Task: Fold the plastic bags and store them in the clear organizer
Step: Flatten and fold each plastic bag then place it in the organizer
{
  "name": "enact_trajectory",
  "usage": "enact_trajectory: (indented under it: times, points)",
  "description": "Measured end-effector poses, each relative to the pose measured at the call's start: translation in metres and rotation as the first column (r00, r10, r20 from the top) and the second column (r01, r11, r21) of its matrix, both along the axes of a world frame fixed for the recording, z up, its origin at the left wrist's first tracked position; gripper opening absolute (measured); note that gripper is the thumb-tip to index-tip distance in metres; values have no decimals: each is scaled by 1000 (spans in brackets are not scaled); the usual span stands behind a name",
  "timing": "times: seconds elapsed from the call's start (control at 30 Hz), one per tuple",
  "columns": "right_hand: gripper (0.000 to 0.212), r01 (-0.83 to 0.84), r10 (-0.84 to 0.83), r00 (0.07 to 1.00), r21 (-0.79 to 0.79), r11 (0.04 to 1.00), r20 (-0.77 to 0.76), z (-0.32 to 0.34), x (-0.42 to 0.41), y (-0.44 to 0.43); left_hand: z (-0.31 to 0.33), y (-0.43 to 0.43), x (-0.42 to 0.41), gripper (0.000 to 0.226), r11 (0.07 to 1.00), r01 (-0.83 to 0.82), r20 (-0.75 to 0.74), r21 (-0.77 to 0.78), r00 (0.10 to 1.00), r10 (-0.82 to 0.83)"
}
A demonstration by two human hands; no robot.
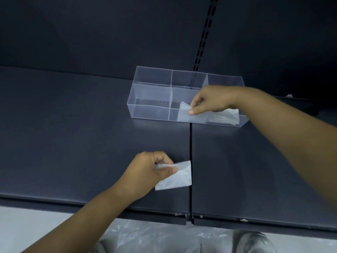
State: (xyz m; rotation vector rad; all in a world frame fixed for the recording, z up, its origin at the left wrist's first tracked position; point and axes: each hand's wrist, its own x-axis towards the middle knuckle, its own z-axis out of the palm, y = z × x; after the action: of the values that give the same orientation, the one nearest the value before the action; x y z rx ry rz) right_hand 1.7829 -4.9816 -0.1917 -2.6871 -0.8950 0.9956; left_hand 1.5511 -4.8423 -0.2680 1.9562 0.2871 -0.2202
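Plastic bags, unfolded: crumpled clear plastic film (pixel 145 236) lies below the shelf edge, probably the supply.
Near bag: folded translucent white plastic bag (pixel 176 178) lies at the front of the dark matte shelf (pixel 73 134), its right edge at the seam (pixel 191 143) between panels.
Near grip: left hand (pixel 151 172) pinches the bag's left edge, thumb against curled fingers.
Far bag: second folded translucent bag (pixel 184 111) stands in the front middle cell of the clear acrylic organizer (pixel 151 111).
Far grip: right hand (pixel 209 102) pinches its top edge between thumb and forefinger.
Risk, near: slick film, light pinch — the fold may spring open, or the bag may slide off the shelf lip.
Risk, far: once let go, the bag may flop or unfold in its cell. A careless pull-back could drag it out or nudge the organizer.
Risk, neighbour: the wrist passes over the stack of folded white bags (pixel 224 116) in the front right cell and could snag it.
Count: heap 1, pieces untellable; hands 2; bags in hand 2; organizer 1, cells 6 — two rows of three; stack 1, bags within untellable.
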Motion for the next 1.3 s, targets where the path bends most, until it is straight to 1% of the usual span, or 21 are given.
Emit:
enact_trajectory:
  times: [0.1,0.17,0.2,0.27,0.37,0.4,0.5,0.6,0.67,0.73,0.83,0.87,0.97,1.03,1.1,1.2,1.3]
  points:
    - [42,-76,77,997,-168,983,2,0,3,9,-1,1,2,14,1000,8,-6,-13,1000,-8]
    - [42,-83,84,996,-190,978,-6,0,5,12,-2,1,4,14,1000,8,-3,-1,1000,-8]
    - [40,-68,66,998,-156,985,-19,0,6,13,-2,1,5,14,1000,7,-2,4,1000,-7]
    - [31,-12,10,998,-31,999,-54,1,8,12,-2,1,6,14,1000,4,-3,6,1000,-4]
    - [16,84,-73,994,132,988,-82,2,11,9,-2,2,6,13,1000,3,-9,0,1000,-3]
    - [12,107,-95,992,167,980,-82,1,12,7,-2,2,7,13,1000,1,-12,-1,1000,-1]
    - [11,141,-130,990,242,960,-60,-6,17,6,-1,1,8,13,1000,-2,-9,2,1000,2]
    - [7,159,-169,986,318,935,5,-11,20,10,0,1,10,13,1000,-3,-13,5,1000,3]
    - [8,126,-137,991,304,944,14,-11,20,14,0,1,10,13,1000,-1,-14,6,1000,1]
    - [11,53,-51,999,219,974,-17,-7,18,15,0,1,10,13,1000,6,-14,8,1000,-6]
    - [38,-105,106,994,56,993,-25,-4,12,15,-1,3,9,14,1000,4,-9,12,1000,-4]
    - [43,-142,142,990,21,990,-12,-2,9,15,-1,3,8,14,1000,3,-8,12,1000,-3]
    - [43,-212,212,977,-39,976,9,-2,1,15,-1,3,8,14,1000,6,-3,17,1000,-6]
    - [44,-229,231,973,-63,971,23,-5,-3,15,-1,3,8,13,1000,8,0,16,1000,-8]
    - [46,-202,204,979,-54,978,21,-10,-5,15,-1,3,8,13,1000,4,-4,13,1000,-3]
    - [53,-153,153,988,20,988,-4,-15,-8,16,0,3,8,13,1000,4,-5,22,1000,-4]
    - [43,-61,74,994,160,985,-80,-16,-8,14,2,3,8,13,1000,6,-14,26,1000,-6]
